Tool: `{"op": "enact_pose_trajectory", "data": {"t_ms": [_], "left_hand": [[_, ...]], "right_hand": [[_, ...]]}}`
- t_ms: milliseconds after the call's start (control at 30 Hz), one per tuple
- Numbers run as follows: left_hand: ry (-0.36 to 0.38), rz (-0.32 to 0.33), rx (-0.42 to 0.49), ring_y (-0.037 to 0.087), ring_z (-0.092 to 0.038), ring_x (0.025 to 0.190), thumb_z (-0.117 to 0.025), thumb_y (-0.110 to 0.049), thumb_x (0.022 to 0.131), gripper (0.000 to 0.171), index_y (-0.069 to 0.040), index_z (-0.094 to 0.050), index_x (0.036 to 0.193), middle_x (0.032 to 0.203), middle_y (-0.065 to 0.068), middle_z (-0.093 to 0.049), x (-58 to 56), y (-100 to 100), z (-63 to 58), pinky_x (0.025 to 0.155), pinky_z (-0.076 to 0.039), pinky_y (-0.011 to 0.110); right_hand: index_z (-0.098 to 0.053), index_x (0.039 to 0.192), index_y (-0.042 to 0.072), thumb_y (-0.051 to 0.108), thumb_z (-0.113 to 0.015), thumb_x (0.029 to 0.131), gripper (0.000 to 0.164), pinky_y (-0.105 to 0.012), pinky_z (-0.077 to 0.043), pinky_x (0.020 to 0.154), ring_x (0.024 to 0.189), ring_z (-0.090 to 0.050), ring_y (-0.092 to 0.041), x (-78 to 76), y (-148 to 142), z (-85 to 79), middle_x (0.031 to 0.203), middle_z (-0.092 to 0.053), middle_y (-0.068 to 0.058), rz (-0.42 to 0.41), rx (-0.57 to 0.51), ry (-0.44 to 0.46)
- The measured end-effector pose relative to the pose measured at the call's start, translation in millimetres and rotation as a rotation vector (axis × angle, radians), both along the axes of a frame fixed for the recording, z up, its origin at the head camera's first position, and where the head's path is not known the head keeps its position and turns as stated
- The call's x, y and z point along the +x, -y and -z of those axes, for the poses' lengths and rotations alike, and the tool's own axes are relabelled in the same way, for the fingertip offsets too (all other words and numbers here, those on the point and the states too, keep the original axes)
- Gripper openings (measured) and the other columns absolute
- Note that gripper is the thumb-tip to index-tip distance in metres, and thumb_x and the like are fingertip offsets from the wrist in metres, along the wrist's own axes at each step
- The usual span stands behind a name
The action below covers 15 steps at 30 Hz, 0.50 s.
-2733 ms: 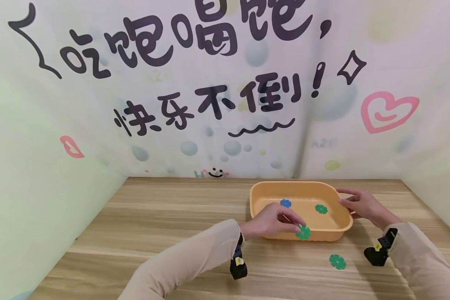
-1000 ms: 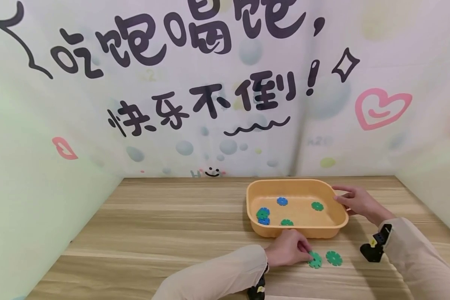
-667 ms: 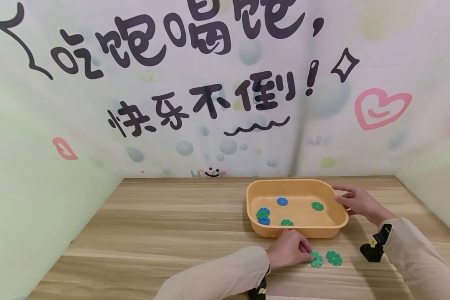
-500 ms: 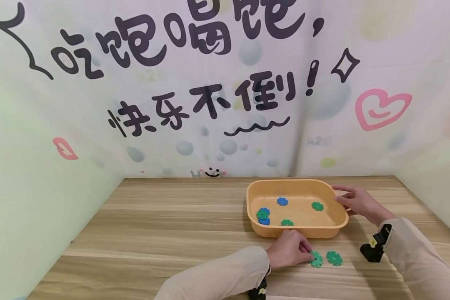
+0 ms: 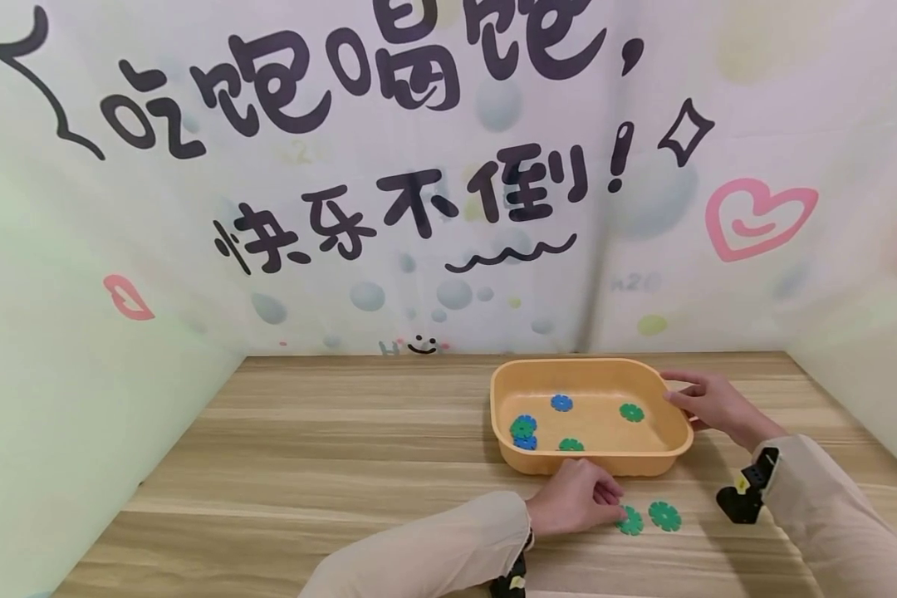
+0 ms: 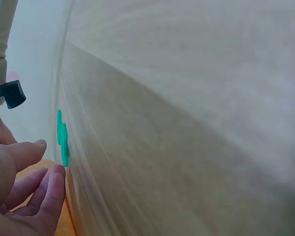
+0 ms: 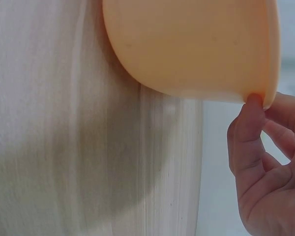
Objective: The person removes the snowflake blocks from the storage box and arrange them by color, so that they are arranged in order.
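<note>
Two green snowflake discs lie side by side on the table, the left disc [image 5: 631,521] close to the right disc [image 5: 665,516]. At the left disc's edge is my left hand [image 5: 577,497]. In the left wrist view its thumb and fingertips stand apart, with nothing pinched between them. My right hand [image 5: 721,407] grips the right-end rim of an orange plastic basin [image 5: 628,463]; the right wrist view shows thumb and fingers on either side of that rim. Inside the basin are a blue disc [image 5: 561,403], green discs [image 5: 631,413] and an overlapping blue-and-green cluster [image 5: 524,428].
The wooden table [image 5: 329,440] extends left of the basin and in front of it. A printed cloth backdrop [image 5: 389,274] hangs behind the table, and pale side panels [image 5: 67,374] flank it.
My left hand has brought a green disc from over the basin's front rim down to the table, beside the other disc, and its fingers have loosened. The right hand stays on the rim.
</note>
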<state>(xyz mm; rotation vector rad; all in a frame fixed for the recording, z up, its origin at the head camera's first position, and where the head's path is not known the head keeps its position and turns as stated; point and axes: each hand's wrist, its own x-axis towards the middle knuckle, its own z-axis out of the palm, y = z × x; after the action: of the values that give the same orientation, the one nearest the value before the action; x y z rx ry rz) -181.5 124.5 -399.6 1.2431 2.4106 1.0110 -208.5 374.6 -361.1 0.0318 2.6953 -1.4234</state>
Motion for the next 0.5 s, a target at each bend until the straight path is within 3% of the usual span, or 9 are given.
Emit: {"op": "enact_pose_trajectory", "data": {"t_ms": [167, 333, 433, 500], "left_hand": [[-0.016, 0.086, -0.023, -0.012, -0.050, 0.065, -0.066, -0.017, 0.081, 0.018, -0.008, -0.067, 0.097, 0.081, -0.010, -0.064, 4.5, 5.2, -8.7, 0.058, -0.039, 0.004], [-0.032, 0.195, -0.012, -0.012, -0.049, 0.067, -0.061, -0.014, 0.084, 0.017, -0.006, -0.066, 0.099, 0.083, -0.008, -0.064, 4.4, 8.9, -27.9, 0.062, -0.040, 0.004], [-0.032, 0.201, -0.005, -0.011, -0.050, 0.067, -0.060, -0.014, 0.085, 0.016, -0.006, -0.066, 0.096, 0.080, -0.009, -0.063, -0.1, 9.7, -42.5, 0.062, -0.040, 0.005], [-0.041, 0.167, 0.002, -0.011, -0.050, 0.067, -0.061, -0.016, 0.084, 0.014, -0.008, -0.067, 0.094, 0.078, -0.011, -0.063, -5.4, 10.2, -51.4, 0.062, -0.040, 0.005]], "right_hand": [[-0.026, 0.133, -0.010, 0.021, -0.051, 0.091, 0.058, -0.035, -0.051, 0.062, 0.073, -0.059, -0.019, 0.1, 0.3, -0.3, 0.097, -0.058, -0.025, 0.000, -0.002, 0.005], [-0.027, 0.133, -0.010, 0.021, -0.051, 0.090, 0.058, -0.035, -0.051, 0.063, 0.074, -0.059, -0.020, 0.0, 0.4, -0.3, 0.099, -0.057, -0.027, 0.008, 0.004, 0.012], [-0.026, 0.132, -0.010, 0.020, -0.051, 0.091, 0.057, -0.035, -0.051, 0.063, 0.074, -0.058, -0.020, -0.2, 0.4, -0.4, 0.098, -0.057, -0.027, 0.006, 0.005, 0.012], [-0.027, 0.132, -0.010, 0.020, -0.051, 0.091, 0.057, -0.035, -0.051, 0.063, 0.074, -0.058, -0.020, -0.5, 0.6, -0.4, 0.099, -0.057, -0.028, 0.007, 0.004, 0.016]]}}
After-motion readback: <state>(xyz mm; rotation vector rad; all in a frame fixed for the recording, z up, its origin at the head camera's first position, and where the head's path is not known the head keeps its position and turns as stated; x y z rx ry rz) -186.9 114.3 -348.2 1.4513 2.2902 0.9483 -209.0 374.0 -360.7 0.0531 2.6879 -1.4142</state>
